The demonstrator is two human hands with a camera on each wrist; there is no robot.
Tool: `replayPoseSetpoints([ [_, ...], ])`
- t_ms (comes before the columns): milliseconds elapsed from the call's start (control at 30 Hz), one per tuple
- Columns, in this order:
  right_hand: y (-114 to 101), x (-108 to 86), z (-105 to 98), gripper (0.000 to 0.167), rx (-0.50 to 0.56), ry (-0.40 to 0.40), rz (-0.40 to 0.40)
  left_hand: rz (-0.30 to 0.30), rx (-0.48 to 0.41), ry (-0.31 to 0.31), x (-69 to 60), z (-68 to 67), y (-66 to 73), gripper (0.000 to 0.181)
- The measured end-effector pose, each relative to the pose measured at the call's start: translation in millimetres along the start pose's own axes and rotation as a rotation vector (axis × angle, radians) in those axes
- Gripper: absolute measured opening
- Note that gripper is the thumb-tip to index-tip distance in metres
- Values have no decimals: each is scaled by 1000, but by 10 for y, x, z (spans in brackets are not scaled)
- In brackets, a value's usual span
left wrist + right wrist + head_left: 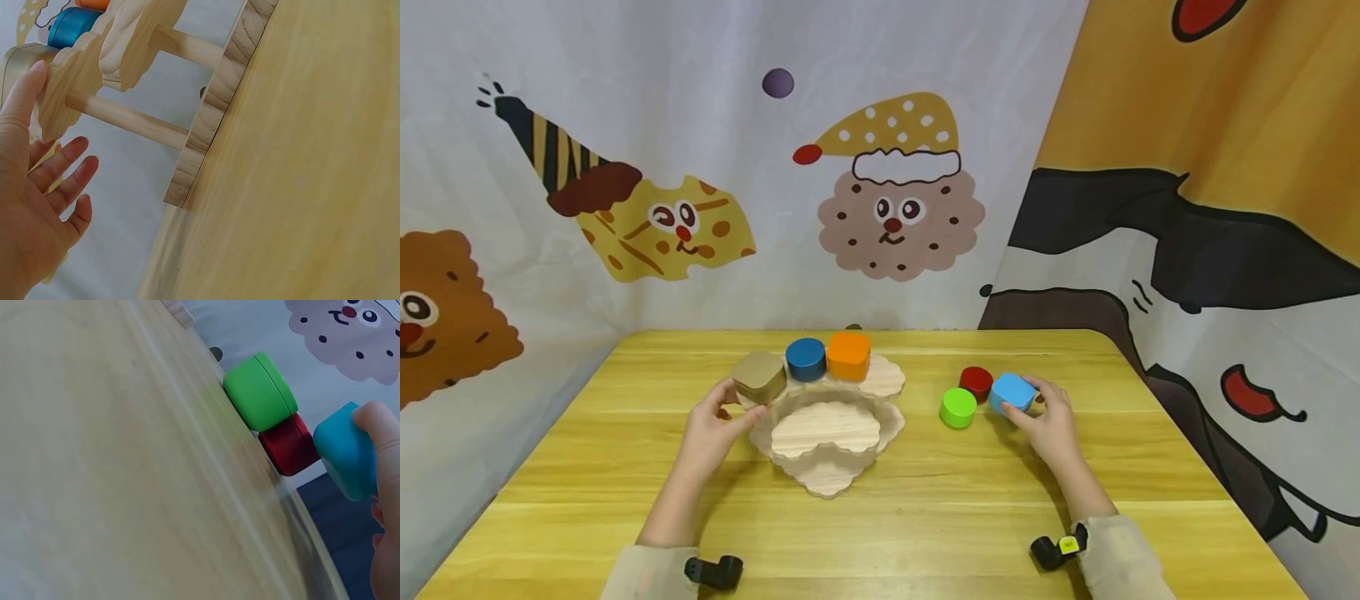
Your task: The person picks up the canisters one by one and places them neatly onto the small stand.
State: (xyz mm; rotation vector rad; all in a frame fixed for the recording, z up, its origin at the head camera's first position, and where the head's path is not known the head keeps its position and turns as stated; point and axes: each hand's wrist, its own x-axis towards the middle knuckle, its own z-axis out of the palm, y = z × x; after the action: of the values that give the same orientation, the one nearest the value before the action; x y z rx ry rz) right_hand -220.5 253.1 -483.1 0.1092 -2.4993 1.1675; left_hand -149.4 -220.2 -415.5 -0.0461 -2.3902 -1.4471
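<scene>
Fingers of the right hand are clamped on the light-blue box, lifted just off the surface toward its far right corner, beside the red box; the left hand's grip the gold box at the wooden stand's left end.

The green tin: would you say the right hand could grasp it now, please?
Probably not yet: the right hand holds the light-blue tin, though the green tin looks unobstructed in front.
</scene>
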Motion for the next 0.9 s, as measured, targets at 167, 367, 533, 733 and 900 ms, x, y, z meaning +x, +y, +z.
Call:
replayPoseSetpoints([
  [167, -104, -20, -10, 57, 27, 20, -31, -1, -5, -6, -20, -17, 78, 46],
  [367, -242, -36, -9, 57, 51, 17, -38, 15, -18, -2, -17, -9, 57, 45],
  [533, -373, -52, -23, 56, 78, 31, -59, 23, -19, -1, -19, -6, 53, 45],
  [733, -541, -68, -30, 55, 120, 31, -88, 18, -5, -3, -16, -9, 52, 46],
  [900, -691, -83, -16, 53, 150, 20, -115, 14, 3, -1, -11, -7, 48, 47],
])
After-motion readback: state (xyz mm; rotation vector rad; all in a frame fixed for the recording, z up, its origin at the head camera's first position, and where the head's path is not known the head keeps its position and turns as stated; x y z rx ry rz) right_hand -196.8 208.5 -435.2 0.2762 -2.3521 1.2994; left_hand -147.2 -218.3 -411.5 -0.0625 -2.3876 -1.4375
